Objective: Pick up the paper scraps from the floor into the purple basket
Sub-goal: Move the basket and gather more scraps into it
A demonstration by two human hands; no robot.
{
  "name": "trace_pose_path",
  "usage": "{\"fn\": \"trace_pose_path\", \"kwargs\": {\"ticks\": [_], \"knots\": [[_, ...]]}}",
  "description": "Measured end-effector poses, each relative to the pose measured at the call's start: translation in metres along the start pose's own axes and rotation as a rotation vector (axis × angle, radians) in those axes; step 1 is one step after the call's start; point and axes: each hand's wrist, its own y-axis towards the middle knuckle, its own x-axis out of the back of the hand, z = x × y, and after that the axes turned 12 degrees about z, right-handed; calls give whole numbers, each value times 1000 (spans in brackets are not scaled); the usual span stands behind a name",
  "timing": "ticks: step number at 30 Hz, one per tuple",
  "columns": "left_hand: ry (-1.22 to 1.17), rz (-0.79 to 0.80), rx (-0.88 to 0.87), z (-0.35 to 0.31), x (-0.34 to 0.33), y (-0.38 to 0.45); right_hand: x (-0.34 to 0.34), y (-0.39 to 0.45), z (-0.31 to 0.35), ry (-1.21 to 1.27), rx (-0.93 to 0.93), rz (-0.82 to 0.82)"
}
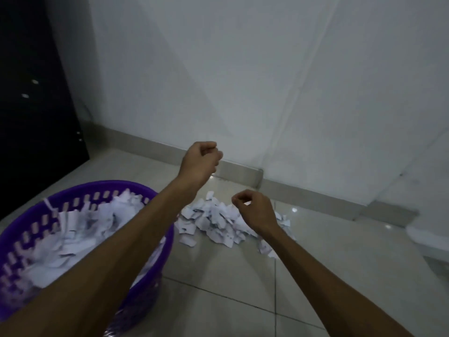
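Observation:
A purple basket (pixel 80 190) stands on the floor at the lower left, filled with several white paper scraps (pixel 73 239). To its right a pile of paper scraps (pixel 213 220) lies on the tiled floor near the wall. My left hand (pixel 200 161) is raised beyond the pile, near the skirting, its fingers curled into a fist with no paper visible in it. My left forearm crosses over the basket's right rim. My right hand (pixel 255 210) hovers over the right part of the pile, fingers curled with thumb and forefinger close together, and no scrap shows in it.
A white wall with a grey skirting board (pixel 303 193) runs behind the pile. A dark cabinet (pixel 29 105) stands at the far left behind the basket. A white object's edge (pixel 427 239) shows at the right. Beige floor tiles (pixel 243 276) lie in front.

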Motion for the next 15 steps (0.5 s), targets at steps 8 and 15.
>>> {"fn": "trace_pose_path", "kwargs": {"ticks": [8,15], "knots": [[177,-22,242,150,-47,38,6,-19,-171,34,-246,-168],[568,-30,209,245,-32,51,-13,-4,-216,-89,-164,-37]]}}
